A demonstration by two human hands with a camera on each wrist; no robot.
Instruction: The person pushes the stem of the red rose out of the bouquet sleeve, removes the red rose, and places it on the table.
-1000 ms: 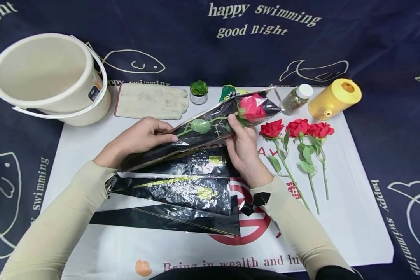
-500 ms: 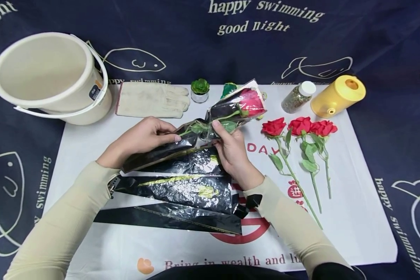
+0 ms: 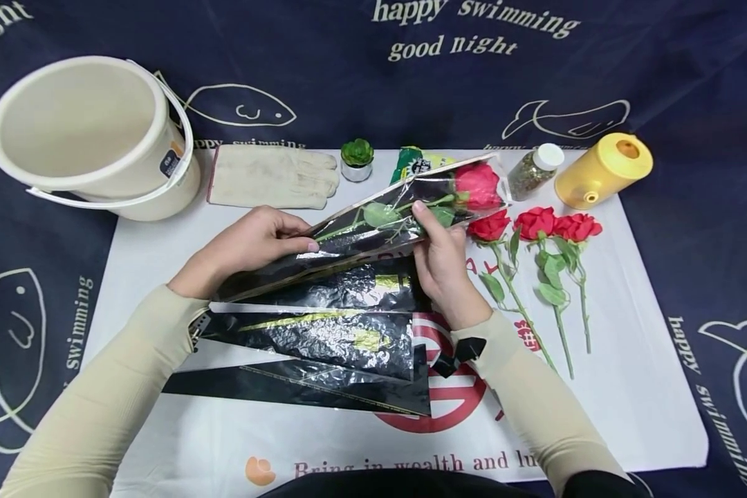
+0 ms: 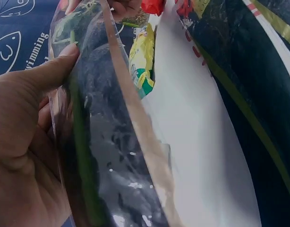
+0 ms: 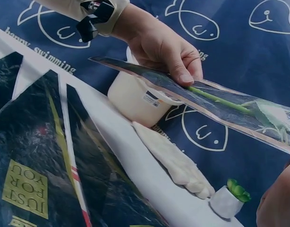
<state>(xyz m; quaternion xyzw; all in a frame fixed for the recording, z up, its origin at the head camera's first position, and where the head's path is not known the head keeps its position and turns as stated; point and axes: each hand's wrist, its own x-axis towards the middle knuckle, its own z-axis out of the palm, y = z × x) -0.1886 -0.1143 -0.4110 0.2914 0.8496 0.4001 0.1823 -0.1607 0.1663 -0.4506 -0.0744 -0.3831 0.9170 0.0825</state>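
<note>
A red rose (image 3: 476, 185) with a green stem lies inside a black-and-clear flower sleeve (image 3: 274, 277), held slanting above the table. My left hand (image 3: 243, 245) pinches the sleeve's narrow part, thumb over the stem, as the left wrist view also shows. Nearer the flower, my right hand (image 3: 448, 273) holds the sleeve with the thumb on top; its other fingers are mostly hidden underneath. Several flat black sleeves (image 3: 324, 339) lie below on the table. Right of the hands are more loose roses, one rose (image 3: 492, 225) partly behind the wrapped one, others (image 3: 535, 223) beside it.
A beige bucket (image 3: 68, 183) stands at the left. Along the back are work gloves (image 3: 268, 176), a small potted plant (image 3: 357, 153), a green-yellow packet (image 3: 407, 162), a white-capped jar (image 3: 532, 173) and a yellow bottle (image 3: 597, 180). White cloth (image 3: 647, 415) covers the table.
My right hand first moved left, bending the sleeve in the middle, then moved back right so the sleeve is straight again. My left hand has kept its hold almost in place.
</note>
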